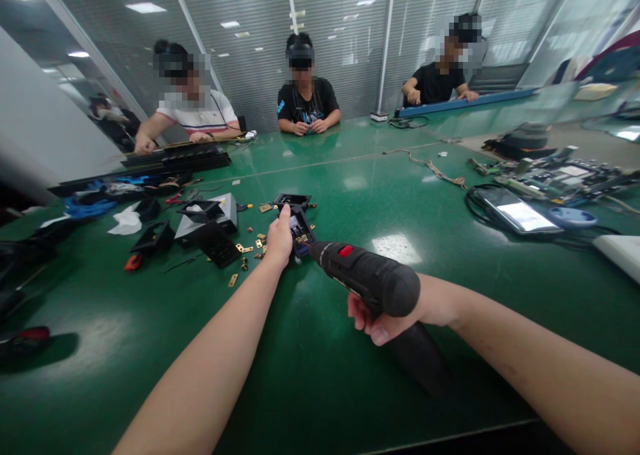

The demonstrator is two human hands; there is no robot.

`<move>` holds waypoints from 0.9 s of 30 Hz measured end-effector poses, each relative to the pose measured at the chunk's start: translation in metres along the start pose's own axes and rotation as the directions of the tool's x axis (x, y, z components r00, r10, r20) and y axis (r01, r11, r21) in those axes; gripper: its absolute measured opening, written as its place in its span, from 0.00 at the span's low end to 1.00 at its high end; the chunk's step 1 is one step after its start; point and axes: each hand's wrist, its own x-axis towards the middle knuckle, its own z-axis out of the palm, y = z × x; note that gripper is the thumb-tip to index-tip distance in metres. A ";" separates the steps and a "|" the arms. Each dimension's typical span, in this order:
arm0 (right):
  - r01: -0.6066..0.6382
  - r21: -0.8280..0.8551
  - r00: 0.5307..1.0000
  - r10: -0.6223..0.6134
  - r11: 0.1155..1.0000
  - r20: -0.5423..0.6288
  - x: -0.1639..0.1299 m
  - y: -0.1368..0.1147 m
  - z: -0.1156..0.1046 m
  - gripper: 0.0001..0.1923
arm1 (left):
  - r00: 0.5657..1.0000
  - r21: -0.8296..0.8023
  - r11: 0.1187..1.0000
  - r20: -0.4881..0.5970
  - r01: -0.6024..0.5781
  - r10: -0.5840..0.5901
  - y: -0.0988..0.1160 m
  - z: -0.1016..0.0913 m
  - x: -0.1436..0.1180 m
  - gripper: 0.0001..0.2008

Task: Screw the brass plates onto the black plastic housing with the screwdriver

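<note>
While the left hand pins a small black housing to the green table, fingers closed over its near edge so it cannot twist, the right hand wraps tight around the grip of a black electric screwdriver, tip levelled into the part. Brass plates lie scattered just left, within reach; black trays sit beyond them. Three other people work along the far edge.

You sit in assembly workshop: long green table, scattered brass parts, circuit boards, co-workers opposite, glass partitions.
</note>
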 end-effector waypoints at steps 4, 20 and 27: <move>0.022 -0.016 1.000 -0.022 1.000 0.003 0.000 -0.003 0.001 0.34 | 1.000 -0.025 1.000 0.005 0.013 -0.013 0.000 0.001 -0.001 0.52; 0.045 -0.137 0.998 -0.049 0.990 -0.027 -0.007 -0.019 0.009 0.31 | 1.000 -0.026 1.000 0.001 0.010 -0.010 0.006 0.003 -0.005 0.50; -0.003 -0.018 0.999 0.003 1.000 -0.044 -0.006 -0.016 0.007 0.33 | 1.000 -0.031 1.000 -0.016 0.001 -0.001 0.007 0.003 -0.007 0.48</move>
